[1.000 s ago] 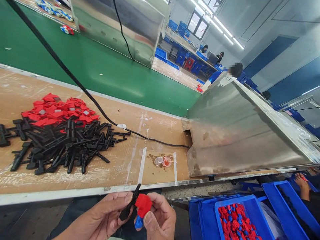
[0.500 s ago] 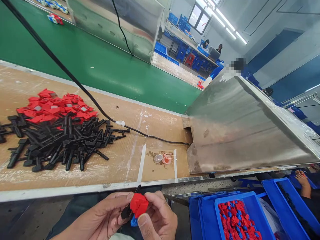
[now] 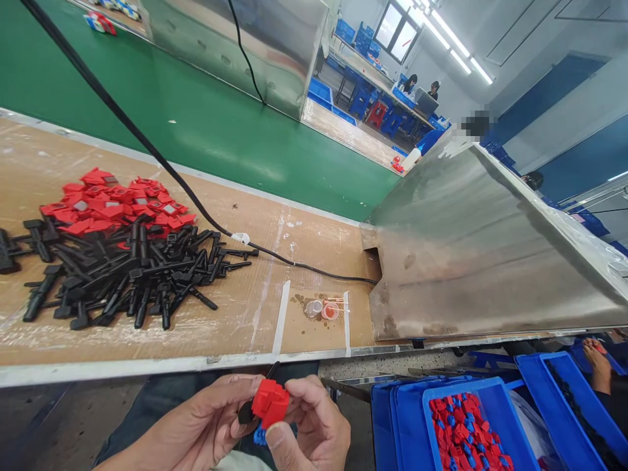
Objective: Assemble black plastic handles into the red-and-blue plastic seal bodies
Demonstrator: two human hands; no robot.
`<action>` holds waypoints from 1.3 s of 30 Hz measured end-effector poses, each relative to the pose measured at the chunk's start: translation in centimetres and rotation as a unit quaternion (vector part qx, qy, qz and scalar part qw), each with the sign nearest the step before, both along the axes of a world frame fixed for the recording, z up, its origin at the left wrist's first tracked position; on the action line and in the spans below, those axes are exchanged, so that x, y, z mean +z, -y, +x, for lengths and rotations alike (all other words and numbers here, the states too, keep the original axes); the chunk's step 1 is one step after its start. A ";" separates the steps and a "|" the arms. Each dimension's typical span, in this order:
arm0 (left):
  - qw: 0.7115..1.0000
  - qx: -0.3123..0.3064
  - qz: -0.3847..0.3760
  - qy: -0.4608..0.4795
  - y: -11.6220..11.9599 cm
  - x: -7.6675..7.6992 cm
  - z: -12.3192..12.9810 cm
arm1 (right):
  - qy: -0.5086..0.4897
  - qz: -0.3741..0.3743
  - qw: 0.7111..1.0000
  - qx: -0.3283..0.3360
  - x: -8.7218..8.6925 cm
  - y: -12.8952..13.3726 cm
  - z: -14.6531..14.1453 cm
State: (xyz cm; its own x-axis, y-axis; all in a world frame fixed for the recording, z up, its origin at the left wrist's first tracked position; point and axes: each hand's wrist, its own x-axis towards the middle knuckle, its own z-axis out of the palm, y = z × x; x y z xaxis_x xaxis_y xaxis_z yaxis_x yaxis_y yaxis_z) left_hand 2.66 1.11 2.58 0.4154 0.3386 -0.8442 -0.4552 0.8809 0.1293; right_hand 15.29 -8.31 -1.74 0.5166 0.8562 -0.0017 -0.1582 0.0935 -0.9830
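Below the bench edge, my left hand (image 3: pixel 210 415) pinches a black plastic part (image 3: pixel 246 413), whose thin tip sticks up past the fingers. My right hand (image 3: pixel 321 425) grips a red plastic piece (image 3: pixel 271 403) between thumb and fingers, with a blue piece (image 3: pixel 260 435) directly under it. Red and black parts are pressed close together; whether they are joined I cannot tell. On the bench at left lie a heap of red pieces (image 3: pixel 115 199) and, in front of it, a heap of black rod-like parts (image 3: pixel 142 275).
Two small cups (image 3: pixel 330 310) with sticks across them sit between white tape strips. A black cable (image 3: pixel 161 160) crosses the bench to a metal partition (image 3: pixel 481 255). At lower right stands a blue bin (image 3: pixel 515 432) of red-and-blue pieces. Another person's hand (image 3: pixel 597 360) shows at far right.
The red piece has turned slightly in my fingers, and less of the black part shows. The view has shifted a little. Both hands keep their hold.
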 end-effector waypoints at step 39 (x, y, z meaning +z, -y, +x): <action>0.988 -0.134 0.056 0.055 2.1 -5.5 -1.5 | -0.004 0.106 0.993 0.051 2.4 -1.3 -0.1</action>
State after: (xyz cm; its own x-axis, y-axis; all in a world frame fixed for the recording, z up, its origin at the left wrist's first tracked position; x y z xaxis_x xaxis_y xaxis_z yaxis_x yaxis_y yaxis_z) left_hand 1.11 -0.99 -2.88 0.5898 0.2931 -0.7525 -0.2248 0.9546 0.1957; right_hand 15.23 -7.03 0.67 0.4272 0.8859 0.1807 -0.1854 0.2815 -0.9415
